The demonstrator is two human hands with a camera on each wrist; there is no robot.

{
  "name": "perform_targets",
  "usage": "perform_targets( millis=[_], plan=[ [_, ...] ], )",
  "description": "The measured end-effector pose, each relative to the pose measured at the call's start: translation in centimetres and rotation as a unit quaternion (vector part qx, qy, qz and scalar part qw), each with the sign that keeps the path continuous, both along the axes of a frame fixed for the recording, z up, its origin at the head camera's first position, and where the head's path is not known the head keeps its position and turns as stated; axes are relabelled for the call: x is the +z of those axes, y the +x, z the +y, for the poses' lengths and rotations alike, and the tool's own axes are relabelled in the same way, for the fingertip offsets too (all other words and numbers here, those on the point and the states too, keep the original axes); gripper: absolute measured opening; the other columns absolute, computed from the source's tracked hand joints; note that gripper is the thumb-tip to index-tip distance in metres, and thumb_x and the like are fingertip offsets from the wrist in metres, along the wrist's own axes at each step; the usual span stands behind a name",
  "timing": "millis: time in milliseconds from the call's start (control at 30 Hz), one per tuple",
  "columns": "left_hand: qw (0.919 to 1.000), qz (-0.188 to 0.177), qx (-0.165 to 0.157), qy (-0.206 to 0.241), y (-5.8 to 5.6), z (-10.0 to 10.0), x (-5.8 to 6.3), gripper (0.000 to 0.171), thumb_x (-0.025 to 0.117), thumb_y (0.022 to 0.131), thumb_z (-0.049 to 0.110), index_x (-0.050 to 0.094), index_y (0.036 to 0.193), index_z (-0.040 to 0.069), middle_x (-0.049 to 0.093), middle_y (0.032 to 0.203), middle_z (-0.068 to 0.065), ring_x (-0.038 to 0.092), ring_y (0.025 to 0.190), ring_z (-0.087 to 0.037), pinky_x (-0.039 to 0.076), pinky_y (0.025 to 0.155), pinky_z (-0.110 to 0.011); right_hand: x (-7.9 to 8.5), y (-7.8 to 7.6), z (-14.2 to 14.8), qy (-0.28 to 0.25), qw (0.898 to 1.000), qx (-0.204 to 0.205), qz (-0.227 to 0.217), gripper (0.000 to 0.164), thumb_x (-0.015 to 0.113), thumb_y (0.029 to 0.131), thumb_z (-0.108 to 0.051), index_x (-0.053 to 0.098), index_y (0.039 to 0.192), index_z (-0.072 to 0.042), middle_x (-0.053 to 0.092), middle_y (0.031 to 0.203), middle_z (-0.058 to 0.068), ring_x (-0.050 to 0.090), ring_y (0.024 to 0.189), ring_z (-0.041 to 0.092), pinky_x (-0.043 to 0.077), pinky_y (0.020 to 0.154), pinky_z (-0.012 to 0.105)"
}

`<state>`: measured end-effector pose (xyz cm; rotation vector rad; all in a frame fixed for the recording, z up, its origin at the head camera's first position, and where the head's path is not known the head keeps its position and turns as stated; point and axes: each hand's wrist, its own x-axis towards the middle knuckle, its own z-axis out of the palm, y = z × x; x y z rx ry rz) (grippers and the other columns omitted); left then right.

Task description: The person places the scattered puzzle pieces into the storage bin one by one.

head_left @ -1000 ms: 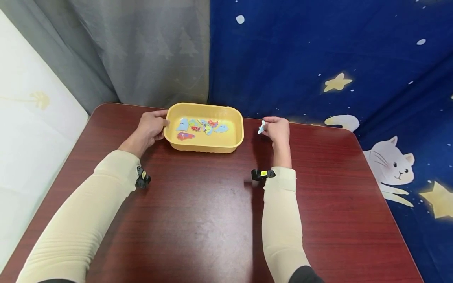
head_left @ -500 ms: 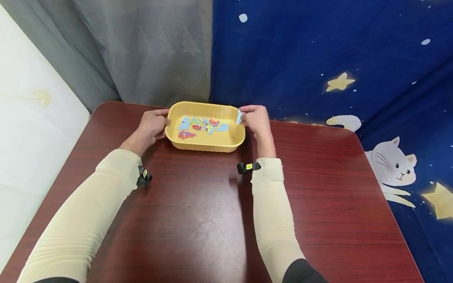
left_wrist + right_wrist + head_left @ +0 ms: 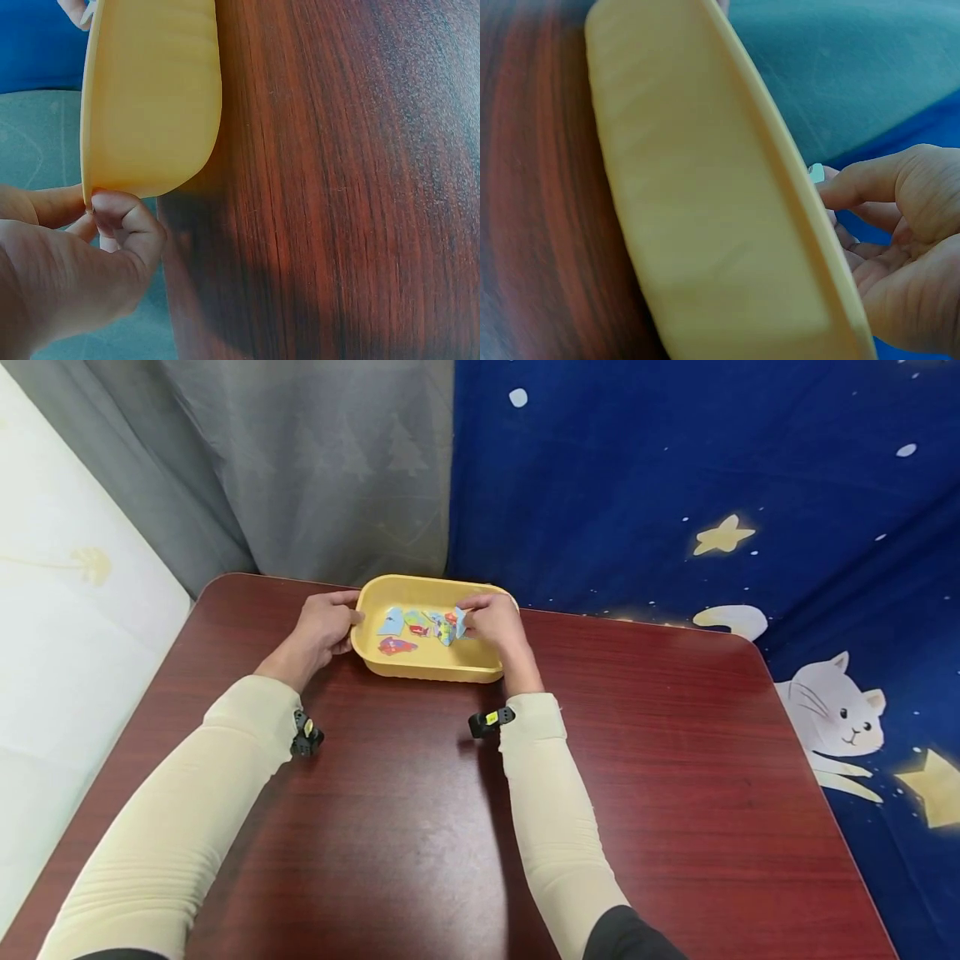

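Observation:
A yellow plastic basin point(image 3: 427, 673) stands at the far edge of the table. My left hand point(image 3: 322, 628) grips its left end; in the left wrist view the thumb and fingers pinch the rim point(image 3: 88, 112). Over the basin's right half, my right hand point(image 3: 497, 623) pinches a small light-blue flat piece point(image 3: 460, 621) between thumb and fingers. Only a pale tip of that piece point(image 3: 817, 172) shows past the rim in the right wrist view. Several irregular printed pieces lie on the basin floor, including a light-blue one point(image 3: 391, 622) and a red-purple one point(image 3: 397, 647).
The dark red wooden table point(image 3: 405, 827) reaches from the basin toward me. Behind it hang a grey curtain point(image 3: 330, 468) and a blue one point(image 3: 600, 485) with stars and a cat. A white panel point(image 3: 82, 568) borders the left side.
My right hand has moved left from beside the basin, past its right rim, to over the pieces inside, carrying the light-blue piece. The left hand has stayed on the rim.

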<state>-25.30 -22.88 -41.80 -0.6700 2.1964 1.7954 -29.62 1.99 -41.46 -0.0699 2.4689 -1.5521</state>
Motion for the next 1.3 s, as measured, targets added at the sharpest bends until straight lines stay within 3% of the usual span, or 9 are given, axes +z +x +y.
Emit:
perform_targets(
  millis=[233,433,633,1000,1200,1300],
  plan=[
    [1.0,0.001,-0.001,-0.003,0.1,0.0,0.0,0.048,0.05,0.099,0.013,0.046,0.146,0.018,0.055,0.107,-0.014,0.049,0.049,-0.009,0.045,0.048,-0.022,-0.6,0.2,-1.3,0.021,0.999,0.02,-0.016,0.033,0.059,0.083,0.007,0.073,0.112,-0.003,0.062,0.125,0.009,0.064,0.087,0.019,0.057,0.079,0.035],
    [1.0,0.001,0.001,-0.003,0.1,0.1,-0.2,0.048,0.049,0.099,0.013,0.046,0.146,0.018,0.055,0.108,-0.015,0.049,0.049,-0.009,0.045,0.048,-0.022,-1.1,0.3,-2.2,0.079,0.996,0.034,-0.013,0.034,0.06,0.081,0.007,0.076,0.108,-0.008,0.066,0.11,0.008,0.052,0.073,0.013,0.045,0.057,0.019],
    [1.0,-0.001,0.002,-0.003,0.1,0.1,-0.1,0.047,0.05,0.099,0.013,0.046,0.146,0.018,0.054,0.109,-0.015,0.05,0.05,-0.01,0.046,0.049,-0.022,-1.2,0.3,-3.2,0.098,0.994,0.037,-0.025,0.035,0.06,0.08,0.009,0.077,0.105,-0.008,0.066,0.107,0.008,0.048,0.067,0.013,0.039,0.051,0.018],
    [1.0,0.001,0.003,-0.002,0.3,0.1,0.1,0.048,0.049,0.099,0.013,0.045,0.147,0.018,0.053,0.114,-0.015,0.05,0.05,-0.008,0.045,0.048,-0.021,-1.5,0.3,-4.5,0.13,0.99,0.049,-0.032,0.023,0.066,0.081,0.004,0.078,0.097,-0.006,0.071,0.099,0.006,0.055,0.066,0.01,0.042,0.053,0.017],
    [1.0,0.0,0.002,-0.004,0.2,0.2,-0.1,0.047,0.048,0.1,0.013,0.045,0.147,0.018,0.054,0.115,-0.016,0.05,0.05,-0.008,0.045,0.048,-0.02,-1.8,0.2,-4.8,0.147,0.986,0.047,-0.066,0.02,0.067,0.083,0.001,0.079,0.096,-0.008,0.072,0.098,0.003,0.056,0.06,0.01,0.048,0.054,0.019],
    [1.0,0.003,0.001,-0.003,0.2,0.2,-0.1,0.047,0.048,0.1,0.013,0.045,0.147,0.017,0.054,0.115,-0.017,0.05,0.05,-0.008,0.045,0.047,-0.02,-1.9,0.1,-4.9,0.158,0.983,0.047,-0.082,0.022,0.067,0.082,0.0,0.079,0.097,-0.009,0.072,0.089,0.004,0.056,0.056,0.012,0.051,0.054,0.021]
  ],
)
